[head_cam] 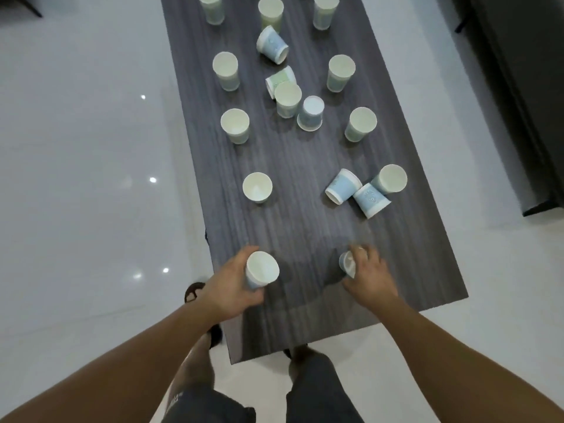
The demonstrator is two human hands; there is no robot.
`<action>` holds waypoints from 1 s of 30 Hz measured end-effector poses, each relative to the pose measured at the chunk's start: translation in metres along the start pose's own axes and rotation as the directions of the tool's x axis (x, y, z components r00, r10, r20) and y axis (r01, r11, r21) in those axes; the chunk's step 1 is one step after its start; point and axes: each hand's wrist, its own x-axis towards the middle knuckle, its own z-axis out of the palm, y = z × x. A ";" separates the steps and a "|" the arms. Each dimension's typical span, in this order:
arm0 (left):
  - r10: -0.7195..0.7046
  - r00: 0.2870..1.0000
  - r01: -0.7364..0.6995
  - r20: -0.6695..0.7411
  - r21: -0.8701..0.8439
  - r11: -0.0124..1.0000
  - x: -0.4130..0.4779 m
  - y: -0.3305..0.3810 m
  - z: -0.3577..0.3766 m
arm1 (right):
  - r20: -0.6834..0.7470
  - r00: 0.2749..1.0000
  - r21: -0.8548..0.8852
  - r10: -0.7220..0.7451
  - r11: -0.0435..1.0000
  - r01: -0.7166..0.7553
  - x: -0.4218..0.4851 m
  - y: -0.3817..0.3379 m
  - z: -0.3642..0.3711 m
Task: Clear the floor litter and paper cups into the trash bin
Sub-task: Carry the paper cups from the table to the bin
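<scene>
grey table (305, 233), glossy white floor (91, 209); left hand (229, 283) fingers (244, 253) grip one cup (262, 270), right hand (370, 277) another cup (347, 264)

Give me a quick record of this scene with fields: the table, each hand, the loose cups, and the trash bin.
table: dark grey wood grain
left hand: grips a paper cup, mouth up
right hand: grips a second cup, blurred
loose cups: many on the table; most upright, several on their sides like the blue cup, one upside-down cup
trash bin: not in view
</scene>
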 end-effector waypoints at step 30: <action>-0.710 -0.021 0.057 -0.704 -0.710 0.702 -0.678 -0.120 0.104 | 0.544 -0.094 -0.308 -0.834 -0.303 0.902 -0.542 -0.366 0.116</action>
